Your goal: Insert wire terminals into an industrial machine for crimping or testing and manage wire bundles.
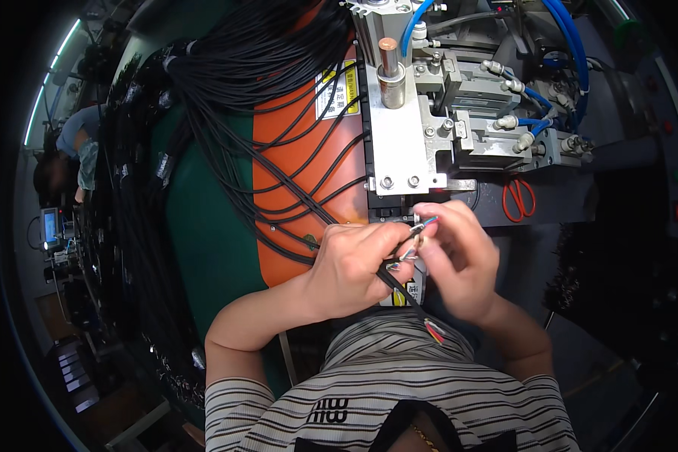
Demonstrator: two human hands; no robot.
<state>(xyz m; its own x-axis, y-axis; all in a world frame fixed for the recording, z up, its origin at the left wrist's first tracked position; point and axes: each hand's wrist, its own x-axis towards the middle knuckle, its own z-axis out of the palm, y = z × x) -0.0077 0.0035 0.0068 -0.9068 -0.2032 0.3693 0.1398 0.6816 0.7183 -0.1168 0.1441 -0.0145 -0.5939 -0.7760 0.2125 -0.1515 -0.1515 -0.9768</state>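
Nearest is the person's striped shirt (pixel 392 350), and just before it a short black cable end (pixel 434 331) hangs with red, yellow and white wires showing. Above it the left hand (pixel 354 256) is closed around several black cables (pixel 408 295), their stripped ends poking out past the fingers. The right hand (pixel 463 264) faces it, thumb and forefinger narrowly spaced at the thin coloured wires (pixel 430 221), one of them blue; whether they pinch a wire, I cannot tell. Both hands are in the air, in front of the machine's white metal plate (pixel 399 151).

Left of the plate, cables run back over an orange panel (pixel 279 273), which adjoins the right side of a green tabletop (pixel 188 226). Red looped handles (pixel 518 200) lie near the front edge of a grey tabletop (pixel 561 211). Beyond stand pneumatic cylinders (pixel 482 94) with blue hoses (pixel 580 60). A thick cable bundle (pixel 256 68) covers the green tabletop's far part. Farther off, at left, a co-worker (pixel 87 139) bends near a small screen (pixel 50 226).
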